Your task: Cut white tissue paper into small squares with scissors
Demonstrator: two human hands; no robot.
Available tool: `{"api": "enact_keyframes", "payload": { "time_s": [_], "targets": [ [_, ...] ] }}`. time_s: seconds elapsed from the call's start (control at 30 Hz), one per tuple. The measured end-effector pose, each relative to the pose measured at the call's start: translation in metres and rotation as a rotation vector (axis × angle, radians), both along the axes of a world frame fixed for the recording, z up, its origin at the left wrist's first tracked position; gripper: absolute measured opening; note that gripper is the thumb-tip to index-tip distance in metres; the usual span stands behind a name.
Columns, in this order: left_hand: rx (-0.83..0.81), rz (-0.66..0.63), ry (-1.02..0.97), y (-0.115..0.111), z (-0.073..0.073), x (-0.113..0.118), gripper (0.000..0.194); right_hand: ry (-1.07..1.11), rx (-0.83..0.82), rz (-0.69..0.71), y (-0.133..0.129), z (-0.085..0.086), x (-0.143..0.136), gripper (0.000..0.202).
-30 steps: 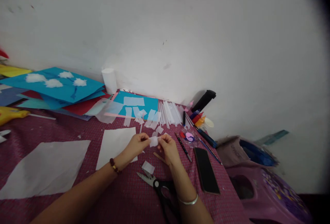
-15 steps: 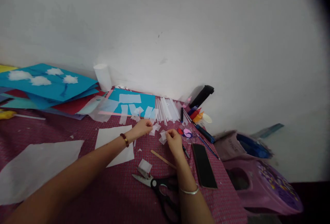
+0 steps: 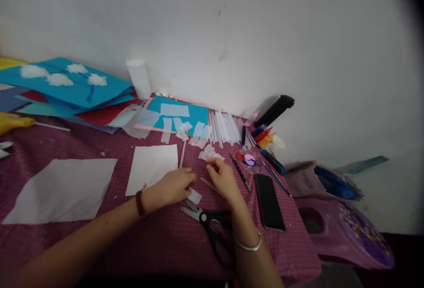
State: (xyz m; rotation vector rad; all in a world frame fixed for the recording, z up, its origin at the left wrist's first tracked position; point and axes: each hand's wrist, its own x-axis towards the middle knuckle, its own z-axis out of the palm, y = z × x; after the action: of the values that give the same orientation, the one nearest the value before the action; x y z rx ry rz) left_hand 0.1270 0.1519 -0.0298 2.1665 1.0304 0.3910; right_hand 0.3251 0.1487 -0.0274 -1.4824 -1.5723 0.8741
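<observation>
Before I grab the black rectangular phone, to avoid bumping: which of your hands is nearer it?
Right. The right hand is left of the phone, apart from it; the left hand is farther left.

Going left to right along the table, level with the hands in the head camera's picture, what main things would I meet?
Large thin white sheet, smaller white sheet, left hand, right hand, dark pen or pencil, black phone.
</observation>
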Motion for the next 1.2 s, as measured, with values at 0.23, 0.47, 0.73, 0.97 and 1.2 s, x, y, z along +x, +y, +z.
{"api": "enact_keyframes", "payload": {
  "time_s": [0.23, 0.47, 0.73, 0.97, 1.2],
  "targets": [
    [-0.024, 0.048, 0.011, -0.004, -0.007, 0.008, 0.008, 0.172, -0.06, 0.07, -0.003, -0.006, -0.008, 0.011],
    [-0.237, 0.188, -0.211, 0.007, 0.009, -0.017, 0.008, 0.342, -0.146, 0.255, -0.01, 0.002, -0.019, 0.033],
    [-0.392, 0.199, -0.39, 0.004, -0.001, -0.018, 0.009, 0.51, -0.224, 0.153, -0.011, -0.007, -0.039, 0.02],
    [-0.499, 0.243, -0.468, 0.0, -0.001, -0.017, 0.019, 0.493, -0.185, 0.011, -0.006, -0.01, -0.034, 0.019],
    [-0.515, 0.342, -0.44, 0.003, 0.0, -0.017, 0.029, 0.331, -0.023, -0.2, 0.013, -0.01, 0.003, 0.018]
  ]
}}
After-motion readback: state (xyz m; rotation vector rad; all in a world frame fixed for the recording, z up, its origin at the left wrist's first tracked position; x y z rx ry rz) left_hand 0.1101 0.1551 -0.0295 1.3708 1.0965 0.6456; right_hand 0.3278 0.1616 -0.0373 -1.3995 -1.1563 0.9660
